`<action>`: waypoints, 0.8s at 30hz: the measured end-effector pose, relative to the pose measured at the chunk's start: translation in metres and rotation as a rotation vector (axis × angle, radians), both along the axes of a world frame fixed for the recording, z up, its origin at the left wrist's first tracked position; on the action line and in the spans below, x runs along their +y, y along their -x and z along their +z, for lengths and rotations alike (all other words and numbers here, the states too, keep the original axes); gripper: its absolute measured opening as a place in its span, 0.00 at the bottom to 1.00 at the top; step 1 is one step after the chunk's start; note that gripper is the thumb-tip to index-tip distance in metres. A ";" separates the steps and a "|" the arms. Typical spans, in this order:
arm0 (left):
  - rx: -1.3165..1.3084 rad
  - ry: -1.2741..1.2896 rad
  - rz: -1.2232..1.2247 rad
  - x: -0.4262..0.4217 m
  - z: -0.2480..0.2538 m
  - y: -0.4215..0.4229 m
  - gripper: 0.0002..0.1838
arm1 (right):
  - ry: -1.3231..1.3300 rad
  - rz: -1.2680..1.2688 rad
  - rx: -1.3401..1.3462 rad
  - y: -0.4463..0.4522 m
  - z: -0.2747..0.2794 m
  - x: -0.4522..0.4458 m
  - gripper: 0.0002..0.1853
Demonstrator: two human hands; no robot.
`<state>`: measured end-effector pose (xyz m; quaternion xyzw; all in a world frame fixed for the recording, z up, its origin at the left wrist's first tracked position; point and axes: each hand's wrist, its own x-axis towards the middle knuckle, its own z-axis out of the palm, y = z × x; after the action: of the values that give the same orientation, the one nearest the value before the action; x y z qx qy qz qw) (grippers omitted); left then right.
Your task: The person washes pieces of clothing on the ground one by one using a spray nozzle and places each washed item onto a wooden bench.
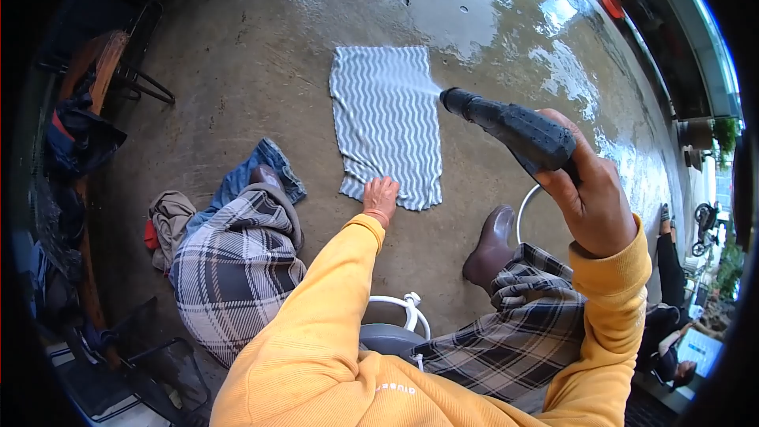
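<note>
A blue-and-white cloth [387, 111] with wavy stripes lies spread on the wet concrete floor in front of me. My left hand [381, 194] rests on its near edge, fingers bent against the fabric; whether they pinch it I cannot make out. In my right hand [594, 198] is a black spray gun [514, 128], raised to the right of the cloth. A fine spray leaves its nozzle toward the left, over the upper part of the cloth. The fingers of the right hand wrap round the gun's grip and are partly hidden.
Crumpled jeans [261, 170] and a grey-brown garment [170, 221] lie at my left foot. Behind my right boot [492, 241] curves a white hose [522, 209]. A wooden bench [103, 71] with dark items stands left. At far right is another person [672, 348].
</note>
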<state>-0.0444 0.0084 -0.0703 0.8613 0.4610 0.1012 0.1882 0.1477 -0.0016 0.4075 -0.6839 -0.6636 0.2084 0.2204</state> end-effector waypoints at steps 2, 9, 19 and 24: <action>-0.059 -0.055 -0.016 0.003 0.003 0.000 0.02 | 0.144 0.032 -0.030 -0.006 0.008 -0.002 0.25; 0.038 0.512 0.056 0.045 0.028 -0.007 0.12 | 0.071 -0.034 -0.046 -0.015 -0.007 -0.005 0.25; 0.474 0.331 -0.497 0.105 0.083 -0.056 0.17 | 0.057 -0.200 -0.018 -0.038 0.027 -0.016 0.23; -0.357 0.664 0.211 0.225 0.164 -0.112 0.33 | -0.145 -0.322 -0.048 -0.065 0.033 -0.042 0.24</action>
<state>0.0678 0.2332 0.0938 0.6704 0.5146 0.1138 0.5224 0.2124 -0.0432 0.4404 -0.7685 -0.5638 0.1057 0.2835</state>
